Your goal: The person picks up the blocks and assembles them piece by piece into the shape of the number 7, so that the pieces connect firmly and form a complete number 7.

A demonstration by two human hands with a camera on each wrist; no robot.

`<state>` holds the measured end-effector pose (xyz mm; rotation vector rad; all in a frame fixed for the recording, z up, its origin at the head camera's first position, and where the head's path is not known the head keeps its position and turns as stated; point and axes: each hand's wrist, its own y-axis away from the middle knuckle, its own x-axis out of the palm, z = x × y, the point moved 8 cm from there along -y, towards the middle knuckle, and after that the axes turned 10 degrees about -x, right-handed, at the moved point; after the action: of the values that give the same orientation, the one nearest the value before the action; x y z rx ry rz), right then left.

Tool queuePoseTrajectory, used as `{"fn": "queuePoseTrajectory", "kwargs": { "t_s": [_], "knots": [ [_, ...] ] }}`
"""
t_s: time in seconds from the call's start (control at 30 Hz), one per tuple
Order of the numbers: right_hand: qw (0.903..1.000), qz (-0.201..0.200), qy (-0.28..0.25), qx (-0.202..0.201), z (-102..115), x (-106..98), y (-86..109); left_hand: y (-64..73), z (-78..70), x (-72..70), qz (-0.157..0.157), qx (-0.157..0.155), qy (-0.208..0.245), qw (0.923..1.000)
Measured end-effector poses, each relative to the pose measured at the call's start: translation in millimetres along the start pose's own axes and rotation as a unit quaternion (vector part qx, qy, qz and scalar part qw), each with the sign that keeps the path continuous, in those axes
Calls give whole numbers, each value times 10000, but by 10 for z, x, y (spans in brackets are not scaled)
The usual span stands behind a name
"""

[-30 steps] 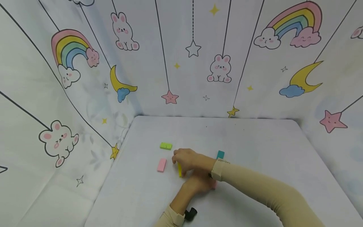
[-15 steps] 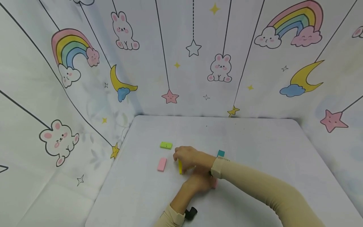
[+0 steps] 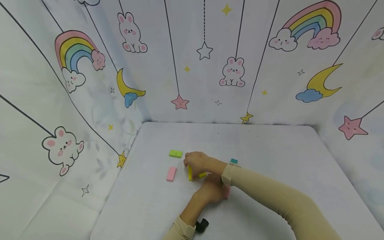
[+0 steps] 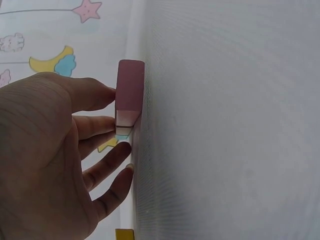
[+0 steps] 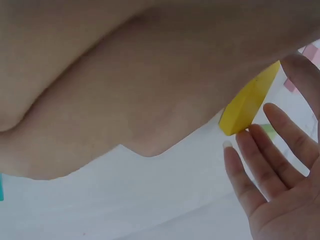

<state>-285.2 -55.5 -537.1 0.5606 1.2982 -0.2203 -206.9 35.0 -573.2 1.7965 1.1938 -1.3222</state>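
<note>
In the head view my left hand (image 3: 211, 191) rests low on the table, under my right wrist. Its thumb and fingers are about a pink block (image 4: 130, 87), which in the head view shows at the hand's right side (image 3: 227, 192). My right hand (image 3: 196, 163) crosses over the left one and grips a yellow block (image 3: 190, 173) between thumb and fingers. In the right wrist view the yellow block (image 5: 247, 107) touches the fingertips, while a forearm hides part of it. Another yellow piece (image 3: 202, 174) shows between the two hands, partly covered.
A light green block (image 3: 175, 153) and a second pink block (image 3: 171, 174) lie left of my right hand. A teal block (image 3: 234, 161) is half hidden behind my right sleeve. The white table (image 3: 270, 146) meets a patterned cloth (image 3: 204, 80) at the back.
My right hand has shifted slightly toward the table's far side with the yellow block. The other yellow piece has come into view; more of the teal block is covered. My left hand stays nearly still.
</note>
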Motion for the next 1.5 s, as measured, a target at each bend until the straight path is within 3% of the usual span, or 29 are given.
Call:
{"fn": "queuePoseTrajectory", "kwargs": {
  "t_s": [0.47,0.77,1.07,1.5],
  "knots": [
    [10000,-61,-43,34,-88,-22,-39,8,-41,-21,-188,177,-293,9992],
    [9983,-310,-437,225,-196,-44,-47,-1,-38,1,-159,138,-452,9988],
    [9974,-384,-455,411,-338,-60,-51,5,-55,-18,-118,209,-826,9963],
    [9954,-604,-524,534,-519,-76,-7,-21,-50,10,-198,236,-904,9954]
  ]
}}
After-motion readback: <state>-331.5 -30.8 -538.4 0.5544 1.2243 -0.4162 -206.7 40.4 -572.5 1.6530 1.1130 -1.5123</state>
